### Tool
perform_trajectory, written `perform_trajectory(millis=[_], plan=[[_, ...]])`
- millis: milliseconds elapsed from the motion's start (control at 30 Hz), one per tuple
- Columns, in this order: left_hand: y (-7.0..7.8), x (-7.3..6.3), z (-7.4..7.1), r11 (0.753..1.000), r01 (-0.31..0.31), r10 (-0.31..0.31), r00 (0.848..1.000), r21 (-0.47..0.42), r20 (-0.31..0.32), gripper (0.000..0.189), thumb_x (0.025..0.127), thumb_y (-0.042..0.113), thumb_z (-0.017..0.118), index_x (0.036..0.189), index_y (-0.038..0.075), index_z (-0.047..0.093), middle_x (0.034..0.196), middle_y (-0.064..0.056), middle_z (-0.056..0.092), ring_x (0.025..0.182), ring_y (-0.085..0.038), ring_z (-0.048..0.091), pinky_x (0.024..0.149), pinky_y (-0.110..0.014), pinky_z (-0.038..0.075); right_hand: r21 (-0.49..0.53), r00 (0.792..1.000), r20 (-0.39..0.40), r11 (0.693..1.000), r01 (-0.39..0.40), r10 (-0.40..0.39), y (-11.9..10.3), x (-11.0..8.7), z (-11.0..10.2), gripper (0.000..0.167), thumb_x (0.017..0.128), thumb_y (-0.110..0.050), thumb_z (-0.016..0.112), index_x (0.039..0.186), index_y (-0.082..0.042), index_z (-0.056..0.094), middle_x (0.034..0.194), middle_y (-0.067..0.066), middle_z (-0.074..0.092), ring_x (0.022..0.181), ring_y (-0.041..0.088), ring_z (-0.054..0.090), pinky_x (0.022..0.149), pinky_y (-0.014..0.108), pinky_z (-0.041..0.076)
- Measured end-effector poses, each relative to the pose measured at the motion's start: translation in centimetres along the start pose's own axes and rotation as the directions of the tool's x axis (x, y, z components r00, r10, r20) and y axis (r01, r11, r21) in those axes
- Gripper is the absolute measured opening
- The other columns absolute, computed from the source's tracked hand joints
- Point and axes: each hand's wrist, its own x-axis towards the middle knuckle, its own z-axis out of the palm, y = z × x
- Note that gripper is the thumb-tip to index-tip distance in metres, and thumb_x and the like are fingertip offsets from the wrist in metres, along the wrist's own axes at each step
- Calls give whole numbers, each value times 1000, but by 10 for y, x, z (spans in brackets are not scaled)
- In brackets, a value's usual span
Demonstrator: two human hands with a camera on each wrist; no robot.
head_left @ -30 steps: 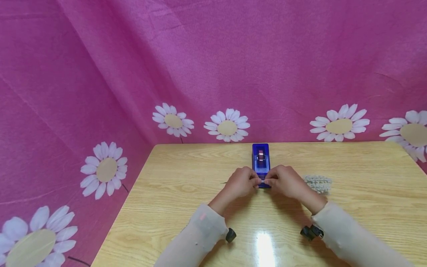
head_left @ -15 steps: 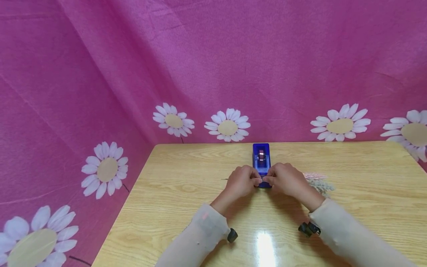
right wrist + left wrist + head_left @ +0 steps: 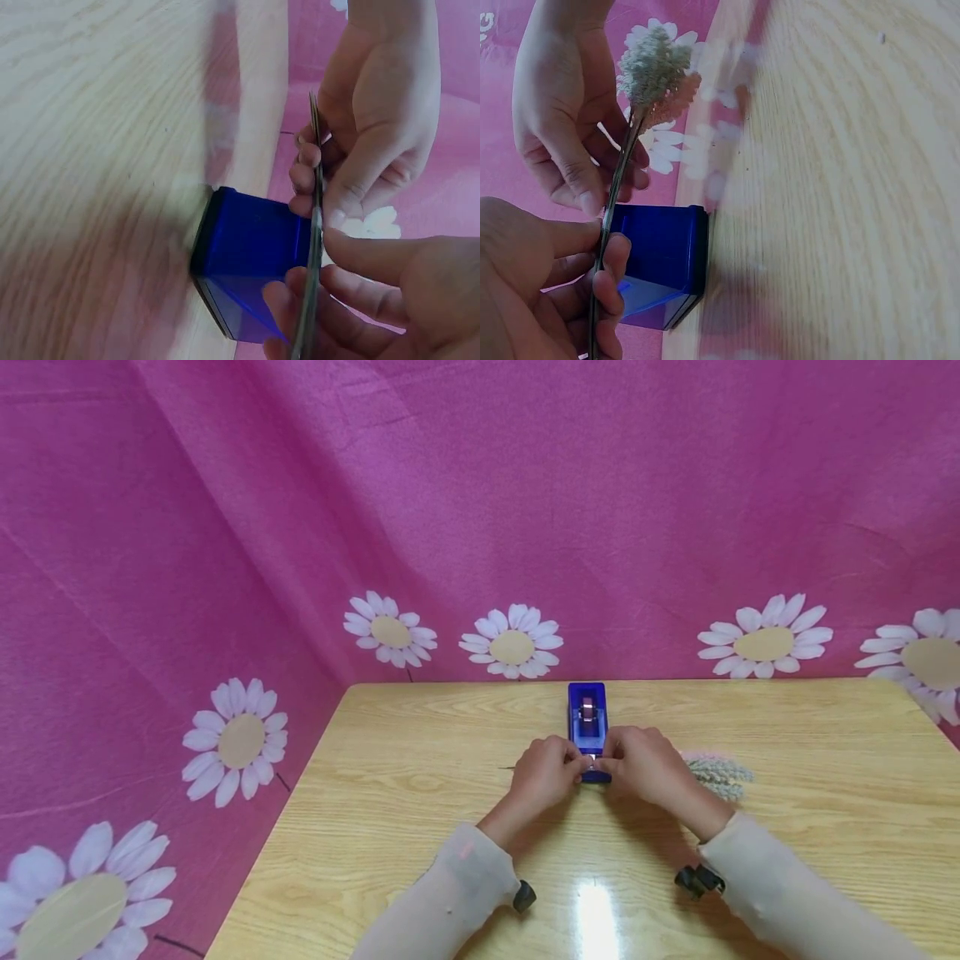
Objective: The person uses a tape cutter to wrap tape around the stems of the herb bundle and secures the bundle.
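Note:
A bundle of artificial flowers with thin stems (image 3: 622,169) and fluffy pale green heads (image 3: 656,67) lies crosswise between both hands; a bit of pink shows at the heads (image 3: 716,774) in the head view. My left hand (image 3: 546,770) grips the stems between thumb and curled fingers, their cut ends (image 3: 313,112) poking past it. Close beside it, my right hand (image 3: 643,766) pinches the stems nearer the heads. A shiny band (image 3: 316,219) shows on the stems between the thumbs. Just beyond the hands stands a blue tape dispenser (image 3: 587,727) holding a small roll.
The wood-grain table (image 3: 420,860) ends at a pink cloth backdrop (image 3: 600,510) printed with white daisies. Dark wrist straps (image 3: 699,881) hang under the sleeves. A tiny pale speck (image 3: 881,37) lies on the tabletop.
The flower heads have turned: pale green first, then pink on top, now mostly pale green with a little pink. The fingers shift slightly on the stems; the dispenser stays put.

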Motion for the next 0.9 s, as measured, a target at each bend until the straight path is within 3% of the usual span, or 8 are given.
perform_trajectory(millis=[100,167,233,333,433,567,900], plan=[[-1,0,1,999,-16,17,1000,28,-17,31,100,32,70,74,15,73,60,9,58,54,-8,47,49,-24,34,18,998,-40,999,39,-38,5,5,-2,18,92,-16,79,88,-5,65,77,5,66,69,20,58,61,35,48],[-1,-1,2,998,-32,33,999,49,-30,32,99,33,71,73,16,72,60,10,57,53,-8,47,49,-23,34,38,996,-64,998,59,-56,9,9,-2,21,93,-15,79,100,0,67,91,12,70,80,27,65,68,41,54],[-2,-1,3,997,-49,51,998,62,-40,32,99,35,71,73,16,74,59,10,56,54,-8,47,50,-23,34,50,994,-81,996,78,-74,12,13,-1,33,93,-16,78,116,4,65,109,20,69,95,36,68,79,48,57],[-3,-2,4,995,-62,66,996,74,-55,34,99,38,70,74,15,74,58,10,54,54,-8,46,50,-24,34,76,994,-89,994,78,-71,16,20,2,55,95,-19,77,138,7,55,138,29,57,123,48,58,99,60,50],[-4,-2,6,994,-61,67,996,92,-65,36,99,39,69,73,15,74,58,10,51,54,-8,45,49,-24,34,102,996,-70,993,63,-56,20,28,6,71,97,-22,75,152,6,42,156,31,41,141,51,41,112,65,36],[-3,-3,6,990,-61,71,995,126,-75,36,98,40,70,71,17,73,57,10,52,54,-8,46,48,-24,34,148,997,-40,986,71,-65,25,39,9,78,97,-23,74,158,5,33,163,30,28,148,51,29,117,65,27],[0,-3,8,980,-53,72,993,191,-95,38,97,42,71,66,22,66,57,10,52,53,-7,46,48,-25,34,237,999,1,971,33,-35,32,49,12,79,96,-24,75,159,0,33,165,25,26,150,49,25,119,64,24]])
